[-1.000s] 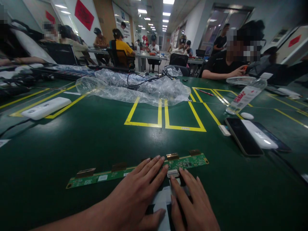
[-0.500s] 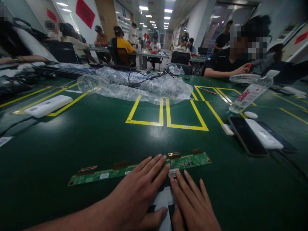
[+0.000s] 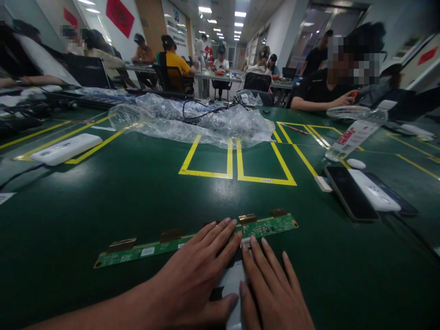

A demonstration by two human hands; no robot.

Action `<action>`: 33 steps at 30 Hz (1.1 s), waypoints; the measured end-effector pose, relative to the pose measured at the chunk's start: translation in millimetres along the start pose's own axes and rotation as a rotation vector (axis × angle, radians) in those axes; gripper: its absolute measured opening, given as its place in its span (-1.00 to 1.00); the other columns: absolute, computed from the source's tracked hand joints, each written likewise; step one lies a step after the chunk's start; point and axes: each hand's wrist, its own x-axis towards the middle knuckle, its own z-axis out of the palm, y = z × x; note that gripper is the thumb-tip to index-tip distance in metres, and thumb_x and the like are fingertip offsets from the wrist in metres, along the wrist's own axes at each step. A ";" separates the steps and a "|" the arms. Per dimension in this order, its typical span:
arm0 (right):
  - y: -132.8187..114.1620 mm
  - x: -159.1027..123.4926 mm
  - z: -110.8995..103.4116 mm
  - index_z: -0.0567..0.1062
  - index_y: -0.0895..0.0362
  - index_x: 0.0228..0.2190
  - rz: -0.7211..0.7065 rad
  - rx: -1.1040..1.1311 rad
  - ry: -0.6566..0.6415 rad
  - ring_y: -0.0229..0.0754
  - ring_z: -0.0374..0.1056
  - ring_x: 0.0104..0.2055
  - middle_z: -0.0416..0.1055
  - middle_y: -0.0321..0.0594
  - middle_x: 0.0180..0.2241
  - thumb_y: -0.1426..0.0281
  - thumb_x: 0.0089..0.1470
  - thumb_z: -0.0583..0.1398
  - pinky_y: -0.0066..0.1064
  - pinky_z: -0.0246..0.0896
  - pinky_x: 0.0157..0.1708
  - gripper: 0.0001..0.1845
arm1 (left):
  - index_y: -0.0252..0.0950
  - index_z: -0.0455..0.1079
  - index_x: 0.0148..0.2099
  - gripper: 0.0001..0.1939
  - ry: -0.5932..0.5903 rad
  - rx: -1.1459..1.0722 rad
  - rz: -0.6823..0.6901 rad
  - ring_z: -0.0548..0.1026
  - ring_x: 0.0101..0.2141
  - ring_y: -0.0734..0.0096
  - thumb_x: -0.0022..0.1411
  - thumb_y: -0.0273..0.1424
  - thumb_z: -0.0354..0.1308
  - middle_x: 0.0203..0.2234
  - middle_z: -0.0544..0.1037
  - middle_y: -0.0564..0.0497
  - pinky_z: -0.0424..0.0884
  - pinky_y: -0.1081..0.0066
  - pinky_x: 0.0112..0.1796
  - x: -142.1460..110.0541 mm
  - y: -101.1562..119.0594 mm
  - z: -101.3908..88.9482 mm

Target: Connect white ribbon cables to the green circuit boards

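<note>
A long, narrow green circuit board (image 3: 156,250) lies slantwise on the dark green table, with several brown film tabs along its far edge. My left hand (image 3: 202,266) rests across the middle of the board, fingers stretched out and covering part of it. Beside it, my right hand (image 3: 271,286) lies with spread fingers, its fingertips at a pale connector (image 3: 245,240) on the board's near edge. A whitish flat ribbon cable (image 3: 234,275) runs from there toward me between both hands, partly hidden under them.
Crumpled clear plastic wrap (image 3: 206,126) with black cables lies farther back. At left is a white power bank-like device (image 3: 67,149). Phones (image 3: 350,192) and a tilted water bottle (image 3: 360,130) are at right. Yellow tape (image 3: 206,174) marks the table. A person (image 3: 323,89) sits across.
My right hand's fingers have moved slightly forward toward the connector, and its thumb now shows higher beside the cable. The left hand stays on the board. The view has shifted slightly.
</note>
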 end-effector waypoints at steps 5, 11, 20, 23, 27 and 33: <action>0.1 2.6 -4.8 0.25 0.25 0.24 0.008 -0.032 0.020 0.22 0.23 0.22 0.13 0.03 0.27 0.27 0.21 0.07 0.16 0.39 -0.04 -0.39 | -0.34 -0.19 0.46 -0.08 0.005 0.004 0.006 -0.17 0.37 0.09 0.19 -0.15 0.11 0.39 -0.25 -0.15 -0.11 0.12 0.31 -0.7 -0.8 0.3; 9.3 -9.5 1.5 0.42 0.20 0.11 -0.020 0.034 0.174 0.12 0.30 0.18 0.35 -0.12 0.16 0.36 0.18 0.12 0.06 0.40 0.01 -0.53 | -0.32 -0.23 0.46 -0.07 0.006 -0.004 0.009 -0.18 0.37 0.08 0.20 -0.14 0.11 0.39 -0.27 -0.14 -0.11 0.11 0.31 -2.1 -1.7 2.5; 6.9 2.7 -5.2 0.48 0.23 0.03 -0.025 -0.012 0.159 0.17 0.38 0.10 0.41 -0.11 0.10 0.37 0.17 0.09 0.07 0.47 -0.10 -0.57 | -0.34 -0.18 0.45 -0.03 0.000 0.009 0.017 -0.18 0.37 0.08 0.15 -0.13 0.15 0.39 -0.26 -0.14 -0.08 0.11 0.31 0.2 -2.4 -1.8; 7.5 1.3 -4.1 0.48 0.20 0.04 -0.005 0.015 0.174 0.15 0.38 0.11 0.43 -0.13 0.08 0.35 0.16 0.11 0.07 0.45 -0.08 -0.57 | -0.32 -0.21 0.46 -0.05 0.007 0.012 0.024 -0.18 0.37 0.09 0.18 -0.13 0.13 0.39 -0.26 -0.13 -0.08 0.11 0.31 -1.2 -3.5 -0.9; 8.7 -2.9 -3.1 0.45 0.16 0.07 0.037 0.094 0.205 0.09 0.36 0.13 0.40 -0.13 0.12 0.35 0.17 0.13 0.03 0.40 0.00 -0.56 | -0.30 -0.23 0.46 -0.14 0.027 0.022 0.031 -0.18 0.37 0.12 0.29 -0.11 0.04 0.39 -0.27 -0.13 -0.09 0.12 0.31 -4.5 -3.8 1.1; -0.1 -3.3 -8.3 0.50 0.05 0.01 0.323 0.283 0.299 -0.01 0.36 0.14 0.41 -0.15 0.12 0.34 0.24 0.07 -0.03 0.31 0.10 -0.64 | -0.24 -0.23 0.46 -0.24 0.086 0.055 -0.062 -0.14 0.36 0.13 0.39 0.01 -0.16 0.39 -0.21 -0.10 -0.06 0.11 0.31 0.0 -20.5 0.4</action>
